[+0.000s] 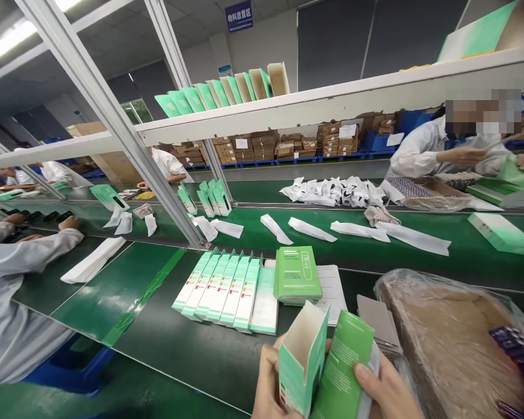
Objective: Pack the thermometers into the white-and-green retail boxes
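Note:
My left hand (267, 372) is wrapped round a green and white carton (303, 355) whose top end stands open toward me. Beside it, my right hand (386, 387) pinches a green printed booklet (344, 361), with a whitish layer showing behind its right edge. The booklet is close against the carton's right side; whether they touch is unclear. Just beyond my hands sits a stack of green booklets (297, 273). To its left, a row of several upright green and white cartons (220, 288) leans together on the dark table.
A plastic-lined cardboard box (445, 326) with dark packs (517, 352) stands at right. White pouches (312, 228) lie along the green conveyor belt (253, 215). More cartons line the overhead shelf (332, 92). Co-workers sit at left (21, 279) and across at right (423, 145).

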Motion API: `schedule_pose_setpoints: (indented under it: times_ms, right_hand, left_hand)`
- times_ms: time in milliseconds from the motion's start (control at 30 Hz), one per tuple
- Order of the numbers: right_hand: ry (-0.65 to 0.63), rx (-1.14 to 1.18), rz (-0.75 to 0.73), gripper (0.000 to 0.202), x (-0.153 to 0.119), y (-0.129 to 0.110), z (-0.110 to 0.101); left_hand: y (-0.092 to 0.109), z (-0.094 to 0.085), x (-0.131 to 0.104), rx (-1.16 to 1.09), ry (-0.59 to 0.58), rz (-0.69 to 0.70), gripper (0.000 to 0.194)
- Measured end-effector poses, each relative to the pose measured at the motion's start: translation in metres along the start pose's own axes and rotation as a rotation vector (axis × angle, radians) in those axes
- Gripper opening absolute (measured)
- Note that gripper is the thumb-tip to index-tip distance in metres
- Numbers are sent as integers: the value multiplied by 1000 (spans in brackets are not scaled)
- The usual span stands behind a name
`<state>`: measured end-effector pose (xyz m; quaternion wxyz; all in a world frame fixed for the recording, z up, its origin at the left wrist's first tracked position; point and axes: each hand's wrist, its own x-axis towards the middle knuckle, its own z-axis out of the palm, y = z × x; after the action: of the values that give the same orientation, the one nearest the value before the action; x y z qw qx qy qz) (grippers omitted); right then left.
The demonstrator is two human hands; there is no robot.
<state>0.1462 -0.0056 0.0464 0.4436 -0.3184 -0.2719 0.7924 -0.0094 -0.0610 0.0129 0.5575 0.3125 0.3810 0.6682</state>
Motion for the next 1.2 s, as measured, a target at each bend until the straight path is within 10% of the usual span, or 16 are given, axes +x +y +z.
schedule_pose_setpoints:
  times_ms: [100,300,467,933,1200]
  right_hand:
    - [34,-35,-50,39,-3,-17,-12]
    - [318,10,-335,45,1,-70,-19]
    - [294,-88,-283,56,23,-85,-10]
    - [316,-522,-451,56,26,-10,-19]
    - [-170,-1078,-648,62,12,-25,-20]
  left_hand:
    - [11,-10,16,202,-87,45,72]
    - [10,-24,30,1281,-112,338,74]
    - [2,-12,28,1520,-208,596,73]
    - [-22,7,38,1274,-32,632,65]
    - [10,18,51,709,-349,175,59]
